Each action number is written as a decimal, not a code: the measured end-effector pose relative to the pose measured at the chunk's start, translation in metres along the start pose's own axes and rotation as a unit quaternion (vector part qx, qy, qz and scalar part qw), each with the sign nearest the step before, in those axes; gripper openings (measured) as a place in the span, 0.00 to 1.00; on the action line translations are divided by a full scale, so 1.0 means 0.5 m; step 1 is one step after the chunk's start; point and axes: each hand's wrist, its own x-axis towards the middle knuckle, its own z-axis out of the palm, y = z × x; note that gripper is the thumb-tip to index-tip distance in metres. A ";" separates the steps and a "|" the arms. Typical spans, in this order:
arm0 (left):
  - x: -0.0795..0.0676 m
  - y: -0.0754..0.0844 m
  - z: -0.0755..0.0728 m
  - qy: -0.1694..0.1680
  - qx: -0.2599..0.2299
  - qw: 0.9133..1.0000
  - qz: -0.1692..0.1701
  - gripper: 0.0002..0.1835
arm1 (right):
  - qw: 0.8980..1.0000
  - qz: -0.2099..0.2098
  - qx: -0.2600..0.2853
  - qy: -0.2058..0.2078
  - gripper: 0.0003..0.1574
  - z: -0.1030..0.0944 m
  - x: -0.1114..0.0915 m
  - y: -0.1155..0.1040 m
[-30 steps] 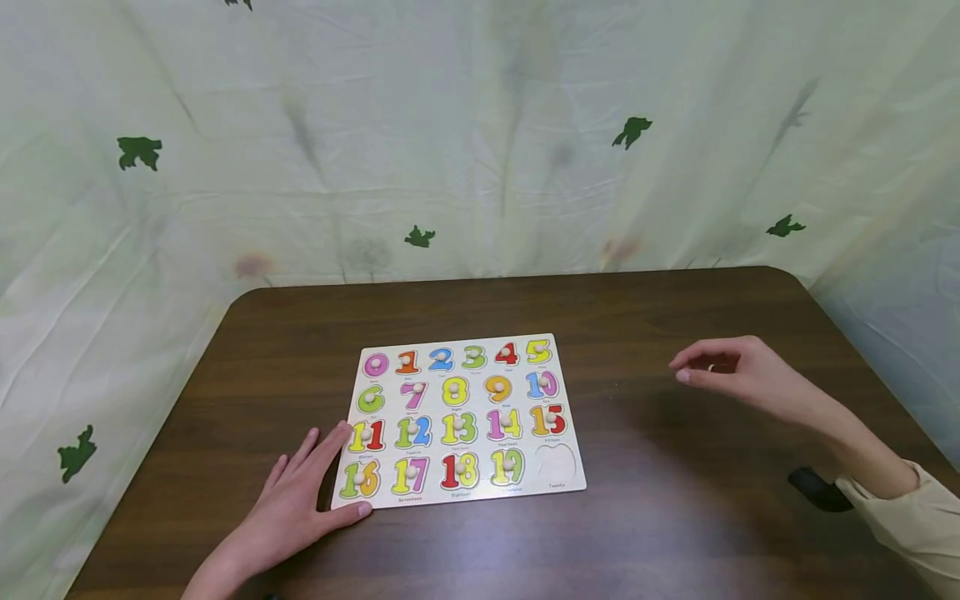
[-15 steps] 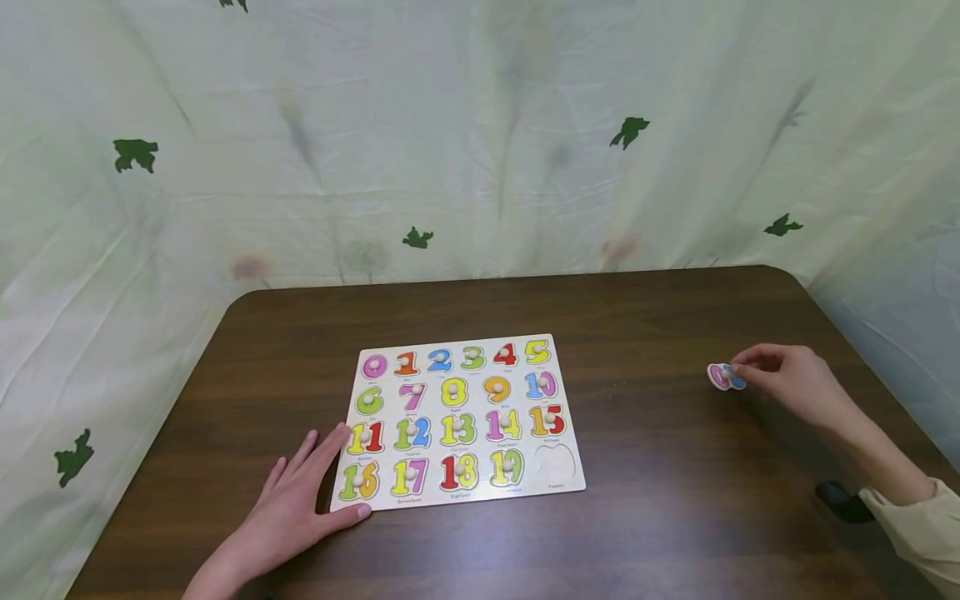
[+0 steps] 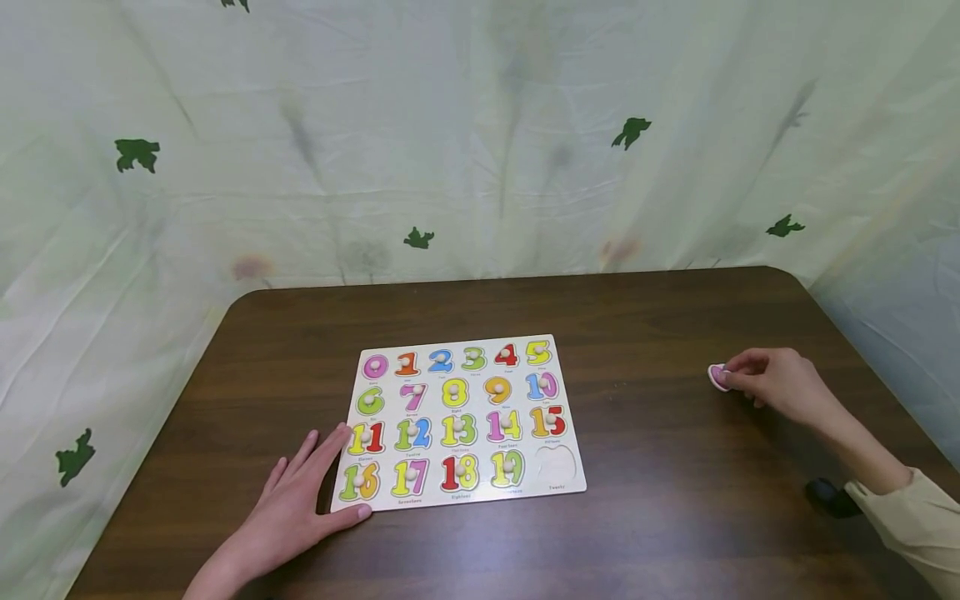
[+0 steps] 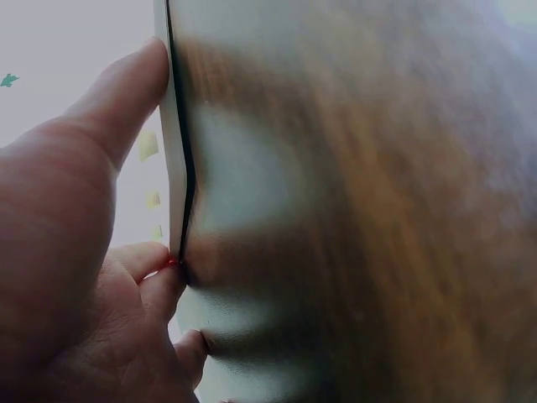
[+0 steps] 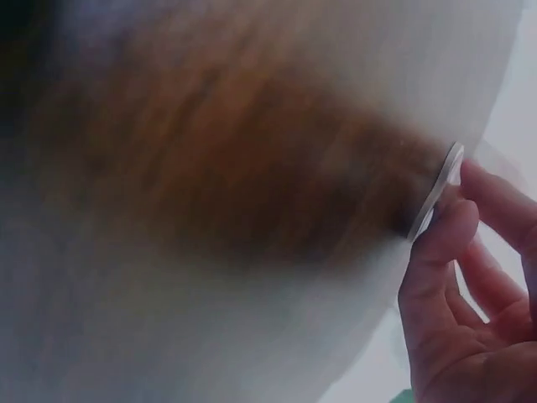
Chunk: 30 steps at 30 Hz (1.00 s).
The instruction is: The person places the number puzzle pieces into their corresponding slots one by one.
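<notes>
A white number puzzle board (image 3: 480, 493) lies on the table, its colourful knobbed pieces seated and one hollow at its near right corner bare. My left hand (image 3: 292, 502) rests at the board's near left corner, fingers spread, thumb on the near edge. The left wrist view shows the thumb (image 4: 126, 101) against the board's edge (image 4: 174, 168). Far to the right, my right hand (image 3: 783, 385) pinches a puzzle piece (image 3: 716, 377) between thumb and fingers. Its pink part shows; the rest is behind the fingers. In the right wrist view, the piece (image 5: 436, 191) appears edge-on.
The dark brown wooden table (image 3: 637, 517) has rounded far corners. Behind it hangs a pale curtain (image 3: 480, 150) with green leaf shapes. A small black object (image 3: 831, 498) is beside the right sleeve (image 3: 903, 517).
My right hand has moved right from above the table and come down to the puzzle piece. Its fingers now cover the blue part seen half a second ago. My left hand stays put.
</notes>
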 end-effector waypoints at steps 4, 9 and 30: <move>0.001 0.001 0.001 -0.002 -0.001 1.000 -0.002 0.60 | 1.000 -0.007 -0.006 0.013 0.26 0.001 -0.004 -0.010; 0.001 0.002 0.000 -0.003 -0.001 1.000 -0.003 0.60 | 0.999 -0.040 0.009 0.032 0.23 0.003 -0.014 -0.043; 0.000 0.002 0.000 -0.003 0.005 1.000 -0.002 0.60 | 0.972 -0.205 0.101 -0.062 0.13 0.106 -0.045 -0.221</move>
